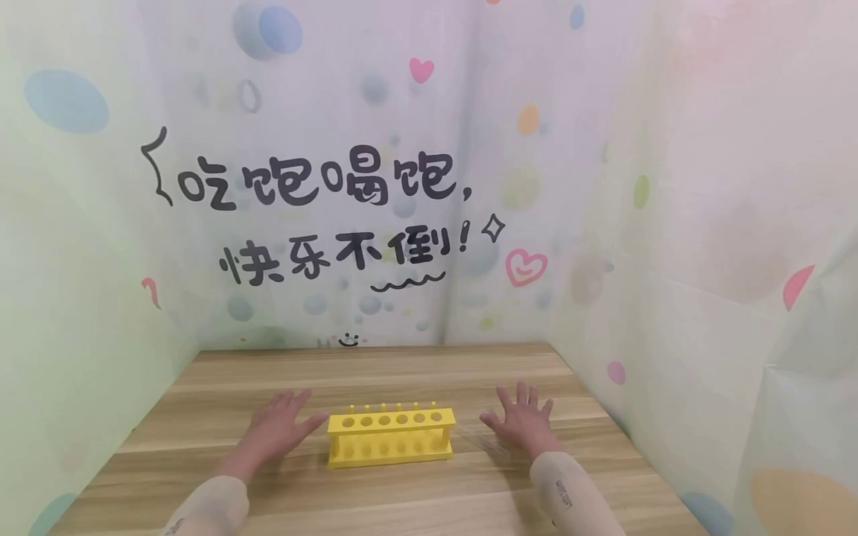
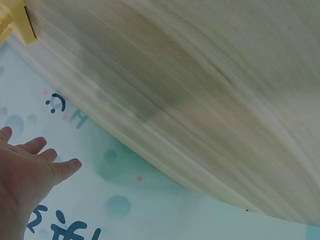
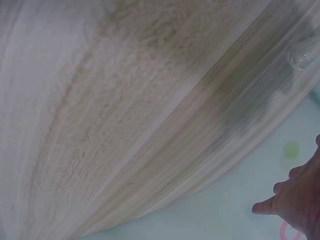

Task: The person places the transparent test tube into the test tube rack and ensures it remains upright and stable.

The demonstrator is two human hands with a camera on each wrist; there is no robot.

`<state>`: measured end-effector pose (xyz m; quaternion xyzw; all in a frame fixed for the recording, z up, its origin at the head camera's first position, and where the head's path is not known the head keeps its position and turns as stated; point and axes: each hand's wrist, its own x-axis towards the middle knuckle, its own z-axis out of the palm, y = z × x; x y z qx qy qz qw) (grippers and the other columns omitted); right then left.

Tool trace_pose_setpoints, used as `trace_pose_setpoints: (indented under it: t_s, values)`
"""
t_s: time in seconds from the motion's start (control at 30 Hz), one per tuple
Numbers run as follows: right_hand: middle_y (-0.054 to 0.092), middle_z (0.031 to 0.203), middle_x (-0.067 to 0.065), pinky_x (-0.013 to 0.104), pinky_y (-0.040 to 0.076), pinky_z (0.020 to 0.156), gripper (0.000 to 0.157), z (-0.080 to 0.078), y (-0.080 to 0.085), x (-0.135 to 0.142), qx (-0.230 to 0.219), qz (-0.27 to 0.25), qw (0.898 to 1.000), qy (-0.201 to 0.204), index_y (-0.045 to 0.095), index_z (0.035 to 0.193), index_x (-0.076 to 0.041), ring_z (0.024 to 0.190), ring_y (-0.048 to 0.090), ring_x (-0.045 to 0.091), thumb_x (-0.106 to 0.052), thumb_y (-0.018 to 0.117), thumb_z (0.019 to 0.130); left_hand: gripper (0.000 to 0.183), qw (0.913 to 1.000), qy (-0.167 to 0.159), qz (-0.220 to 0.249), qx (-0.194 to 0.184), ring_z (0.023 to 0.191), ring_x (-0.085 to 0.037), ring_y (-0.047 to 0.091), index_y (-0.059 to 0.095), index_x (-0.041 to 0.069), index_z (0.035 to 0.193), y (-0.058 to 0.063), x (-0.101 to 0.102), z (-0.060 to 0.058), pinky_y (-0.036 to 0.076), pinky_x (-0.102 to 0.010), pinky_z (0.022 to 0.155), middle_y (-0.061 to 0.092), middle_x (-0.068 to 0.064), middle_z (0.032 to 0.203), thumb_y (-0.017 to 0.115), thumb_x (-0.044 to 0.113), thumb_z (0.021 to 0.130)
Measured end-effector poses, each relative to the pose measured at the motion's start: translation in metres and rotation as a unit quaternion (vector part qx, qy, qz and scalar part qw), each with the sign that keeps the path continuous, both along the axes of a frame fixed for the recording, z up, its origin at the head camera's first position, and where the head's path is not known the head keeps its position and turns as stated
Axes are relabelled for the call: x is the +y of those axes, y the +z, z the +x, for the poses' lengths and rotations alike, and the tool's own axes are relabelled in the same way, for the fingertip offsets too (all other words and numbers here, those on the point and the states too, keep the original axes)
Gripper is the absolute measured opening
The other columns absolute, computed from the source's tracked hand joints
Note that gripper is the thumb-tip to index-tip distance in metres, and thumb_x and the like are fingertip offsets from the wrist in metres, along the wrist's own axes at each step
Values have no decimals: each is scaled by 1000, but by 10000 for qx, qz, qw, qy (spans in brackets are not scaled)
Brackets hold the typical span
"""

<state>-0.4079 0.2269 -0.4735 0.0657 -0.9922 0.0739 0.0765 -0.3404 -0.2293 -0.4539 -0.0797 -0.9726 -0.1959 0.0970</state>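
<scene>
A yellow test tube rack (image 1: pixel 391 423) stands on the wooden table between the two hands, with a row of round holes in its top bar and short pegs along its back. My left hand (image 1: pixel 277 428) is to its left, fingers spread and thumb pointing toward the rack's end. On the other side, my right hand (image 1: pixel 526 424) has its fingers splayed and holds nothing. A clear, tube-like object (image 1: pixel 492 445) lies on the table between the rack and the right hand; its rounded end (image 3: pixel 299 59) shows in the right wrist view.
The wood-grain table (image 1: pixel 375 502) ends at a patterned backdrop (image 1: pixel 362 97) with black lettering, dots and hearts. Similar pale sheets rise along the left (image 1: pixel 74 246) and right (image 1: pixel 697 246) sides. In the left wrist view, one rack corner shows at the upper left.
</scene>
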Motion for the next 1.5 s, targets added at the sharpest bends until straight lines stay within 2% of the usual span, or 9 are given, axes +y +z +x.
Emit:
trace_pose_setpoints:
  t_s: [0.17,0.5,0.8,1.27,1.5]
  values:
    - [16,154,31,80,4,101,80,0,-1,1,23,20,10000,2,33,148,-17,140,8,55,-68,44,88,81,9999,-71,98,-28,137,-53,20,33,6,147,1,5,0,18,-74,104,27,-34,148,37,66,93]
    - [16,154,30,80,5,102,79,1,-1,1,8,-35,10000,-10,33,149,-18,140,8,55,-68,44,88,79,9967,-284,756,-101,138,-52,20,34,8,147,-2,12,-1,19,-69,108,26,-31,150,43,63,92]
    - [16,154,31,80,6,101,77,5,1,-2,20,-49,10000,13,35,147,-16,140,11,55,-65,46,89,77,9916,-608,1138,-84,137,-49,27,38,6,144,-5,20,0,23,-66,109,34,-26,149,51,60,90]
    - [18,154,30,79,8,102,78,2,-2,-2,48,16,10000,-22,35,148,-17,140,12,54,-66,45,89,67,9811,-718,1788,-188,135,-42,36,47,12,138,-8,29,0,28,-62,109,44,-16,145,62,52,86]
    - [16,154,31,79,5,103,76,5,3,-8,-19,-240,9997,-39,36,147,-14,140,10,54,-63,46,90,56,9762,-690,2041,-239,134,-41,38,55,12,129,-13,32,0,29,-61,109,47,-17,142,63,48,87]
